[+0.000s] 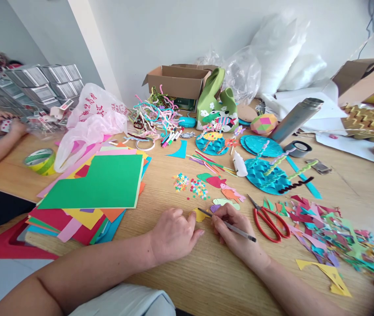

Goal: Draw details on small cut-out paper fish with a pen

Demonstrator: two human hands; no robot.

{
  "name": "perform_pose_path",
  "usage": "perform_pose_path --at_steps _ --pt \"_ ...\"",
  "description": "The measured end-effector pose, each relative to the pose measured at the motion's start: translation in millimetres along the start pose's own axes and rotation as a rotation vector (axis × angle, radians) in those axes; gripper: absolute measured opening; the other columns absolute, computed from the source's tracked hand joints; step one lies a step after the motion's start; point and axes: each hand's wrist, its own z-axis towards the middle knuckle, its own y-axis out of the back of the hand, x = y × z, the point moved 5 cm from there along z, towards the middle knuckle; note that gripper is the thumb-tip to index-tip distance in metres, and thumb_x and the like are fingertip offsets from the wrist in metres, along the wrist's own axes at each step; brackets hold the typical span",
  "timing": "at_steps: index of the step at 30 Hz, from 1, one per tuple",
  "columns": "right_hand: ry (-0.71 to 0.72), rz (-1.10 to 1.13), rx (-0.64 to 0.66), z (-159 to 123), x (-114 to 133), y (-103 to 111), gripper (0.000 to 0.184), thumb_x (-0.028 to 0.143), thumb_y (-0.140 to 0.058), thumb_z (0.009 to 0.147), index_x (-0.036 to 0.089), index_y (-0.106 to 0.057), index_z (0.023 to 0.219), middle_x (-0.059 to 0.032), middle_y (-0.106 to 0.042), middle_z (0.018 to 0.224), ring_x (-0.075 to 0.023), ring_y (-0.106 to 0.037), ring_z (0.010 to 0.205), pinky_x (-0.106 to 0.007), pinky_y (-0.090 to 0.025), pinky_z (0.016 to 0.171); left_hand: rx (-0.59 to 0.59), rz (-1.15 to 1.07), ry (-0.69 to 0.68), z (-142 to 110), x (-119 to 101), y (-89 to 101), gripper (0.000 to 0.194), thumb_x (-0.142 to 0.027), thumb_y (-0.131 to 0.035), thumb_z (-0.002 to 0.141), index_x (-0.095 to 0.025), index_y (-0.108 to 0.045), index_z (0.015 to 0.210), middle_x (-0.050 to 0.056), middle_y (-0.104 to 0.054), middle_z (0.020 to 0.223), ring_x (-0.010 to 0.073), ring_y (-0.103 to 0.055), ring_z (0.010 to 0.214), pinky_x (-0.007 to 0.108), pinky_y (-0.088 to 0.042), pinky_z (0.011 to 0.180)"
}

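Observation:
My right hand (236, 232) grips a slim pen (243, 232) with a clear barrel and dark end. Its tip meets a small yellow paper fish (201, 214) lying on the table. From the other side, my left hand (173, 233) has curled fingers and holds the fish's left edge down. Just beyond lie more paper fish, among them a purple one (215, 208), a pale green one (226, 202) and a red one (215, 181). Red-handled scissors (268, 223) rest to the right of my right hand, blades pointing away.
Coloured paper sheets (114, 184) are stacked at left, paper scraps (334, 232) at right. Confetti dots (199, 188), a glue bottle (239, 163), blue discs (267, 175), a metal flask (298, 118) and pipe cleaners (155, 112) stand farther back. Another person's hands (7, 123) are at far left.

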Motion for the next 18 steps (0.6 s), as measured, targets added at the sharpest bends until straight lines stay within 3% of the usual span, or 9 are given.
perform_pose_path --at_steps 18 --pt "0.015 0.005 0.014 -0.4 5.3 -0.8 0.028 0.043 -0.059 0.091 0.024 -0.048 0.074 0.0020 -0.053 0.059 -0.0123 -0.048 0.045 -0.025 -0.038 0.040 0.000 -0.007 -0.004 1.2 0.7 -0.7 0.040 -0.045 -0.047 0.099 -0.011 -0.064 0.114 0.011 -0.069 0.078 0.0277 -0.067 0.081 0.040 -0.053 0.073"
